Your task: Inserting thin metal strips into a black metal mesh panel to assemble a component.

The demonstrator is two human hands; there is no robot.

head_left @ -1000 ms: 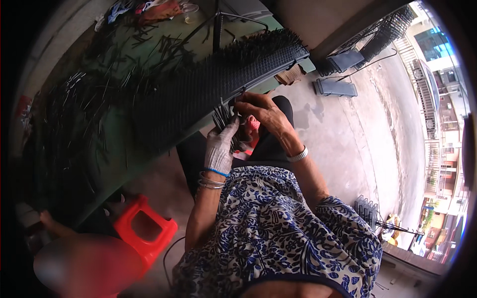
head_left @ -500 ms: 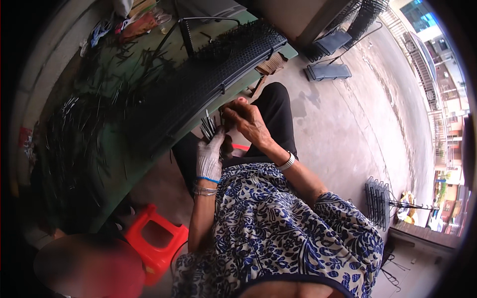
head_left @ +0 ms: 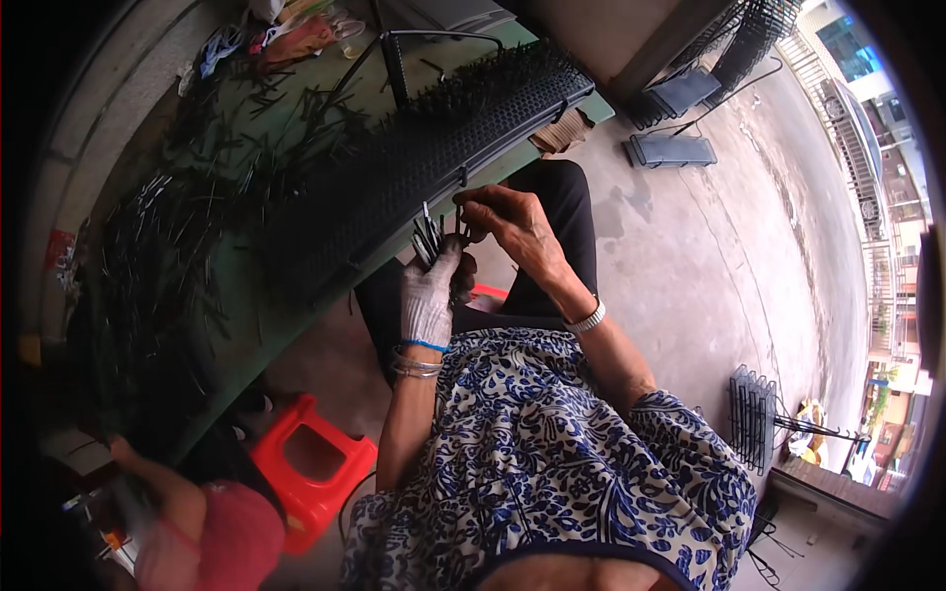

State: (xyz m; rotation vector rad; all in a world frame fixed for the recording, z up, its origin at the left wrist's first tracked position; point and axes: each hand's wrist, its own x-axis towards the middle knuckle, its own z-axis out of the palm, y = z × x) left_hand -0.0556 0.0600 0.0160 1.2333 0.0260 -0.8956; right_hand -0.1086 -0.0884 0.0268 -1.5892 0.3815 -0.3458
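Observation:
My left hand [head_left: 428,300], in a whitish knit glove with a blue cuff edge, is closed around a bundle of thin dark strips [head_left: 426,236], some with shiny sides. Beside it, my bare right hand [head_left: 514,229] pinches a thin dark strip [head_left: 459,219] between thumb and fingers, close to the bundle's top. Both hands are over my lap, at the near edge of a long black perforated panel [head_left: 404,202]. Many short dark pieces [head_left: 493,81] stand up along the panel's far end.
Loose dark strips [head_left: 158,207] cover much of the green table [head_left: 241,364]. A red plastic stool [head_left: 345,473] stands at lower left, near a person in a red top [head_left: 241,532]. Black racks [head_left: 673,150] are on the floor at right; more wire racks [head_left: 753,419] hang lower right.
My right hand has drawn up and slightly right of the bundle, showing the pinched strip. The view has shifted a little, and the person at lower left shows more plainly.

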